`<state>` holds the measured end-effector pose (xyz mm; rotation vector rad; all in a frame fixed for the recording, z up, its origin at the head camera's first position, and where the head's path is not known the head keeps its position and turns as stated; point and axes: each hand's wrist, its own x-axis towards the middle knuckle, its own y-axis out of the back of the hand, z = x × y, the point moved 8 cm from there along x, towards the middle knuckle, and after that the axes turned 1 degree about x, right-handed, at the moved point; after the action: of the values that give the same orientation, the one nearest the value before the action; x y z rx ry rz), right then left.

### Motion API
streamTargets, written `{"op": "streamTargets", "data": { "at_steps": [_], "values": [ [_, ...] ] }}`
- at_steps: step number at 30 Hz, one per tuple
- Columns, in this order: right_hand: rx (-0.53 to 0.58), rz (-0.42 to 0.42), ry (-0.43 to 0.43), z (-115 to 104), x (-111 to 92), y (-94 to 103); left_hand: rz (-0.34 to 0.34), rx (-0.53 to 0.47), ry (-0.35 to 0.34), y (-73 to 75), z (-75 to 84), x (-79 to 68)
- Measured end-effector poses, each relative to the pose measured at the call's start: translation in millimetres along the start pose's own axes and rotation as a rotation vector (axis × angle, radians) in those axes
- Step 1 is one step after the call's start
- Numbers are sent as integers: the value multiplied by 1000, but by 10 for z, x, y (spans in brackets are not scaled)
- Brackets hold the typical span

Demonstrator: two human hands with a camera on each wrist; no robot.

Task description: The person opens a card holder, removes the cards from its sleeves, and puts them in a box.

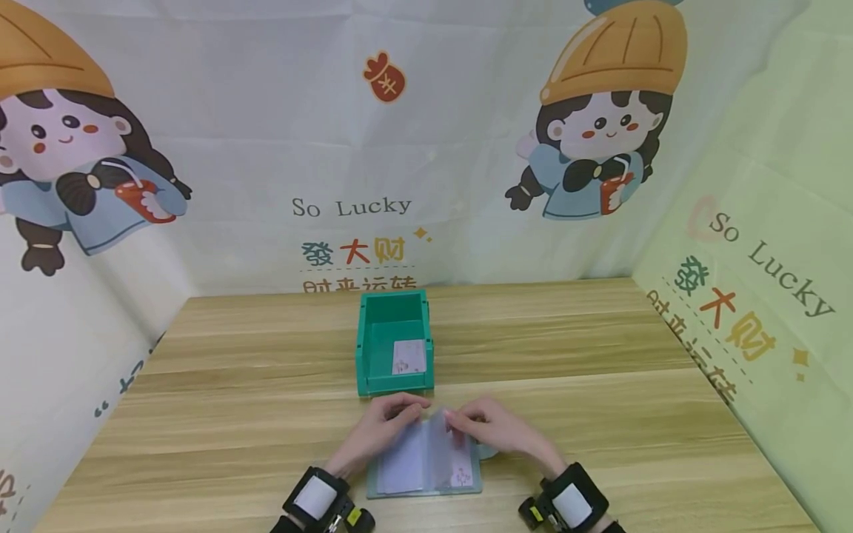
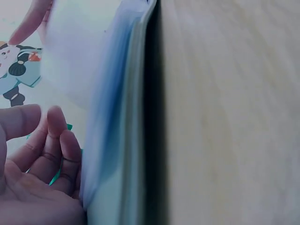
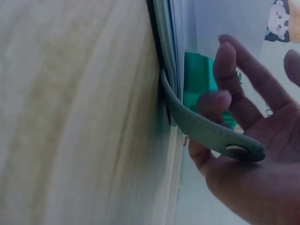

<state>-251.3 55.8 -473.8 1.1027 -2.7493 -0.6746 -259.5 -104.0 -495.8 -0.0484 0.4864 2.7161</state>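
Observation:
A small light-blue card binder [image 1: 431, 492] lies spread open on the wooden table, a translucent plastic page [image 1: 438, 451] standing up near its middle. My right hand [image 1: 489, 423] has this page between its thumb and fingers at the upper edge; some fingers show through the plastic. In the right wrist view, a strap [image 3: 201, 129] with a metal snap sticks out from the binder past the palm. My left hand [image 1: 389, 422] hovers over the upper left of the binder, fingers loosely bent and nothing in them. A pinkish card [image 1: 461, 474] shows on the right side.
Just beyond the binder stands a green plastic bin [image 1: 393, 382], with a pale printed card [image 1: 409, 357] inside it. The wooden table [image 1: 233, 385] meets printed cloth backdrops [image 1: 466, 163] at the back and sides.

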Motion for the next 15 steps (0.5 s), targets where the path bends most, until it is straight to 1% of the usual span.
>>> {"op": "streamTargets", "data": {
  "at_steps": [4, 7, 11, 15],
  "values": [
    [-3, -33, -27, -27, 4, -38, 38, -3, 13, 33, 18, -31],
    [-26, -57, -37, -46, 30, -64, 45, 49, -13, 39, 75, -53],
    [-21, -94, -35, -68, 65, -109, 19, 122, -28, 19, 144, -96],
    [1, -119, -28, -86, 95, -147, -5, 134, -9, 11, 141, -125]
  ]
}}
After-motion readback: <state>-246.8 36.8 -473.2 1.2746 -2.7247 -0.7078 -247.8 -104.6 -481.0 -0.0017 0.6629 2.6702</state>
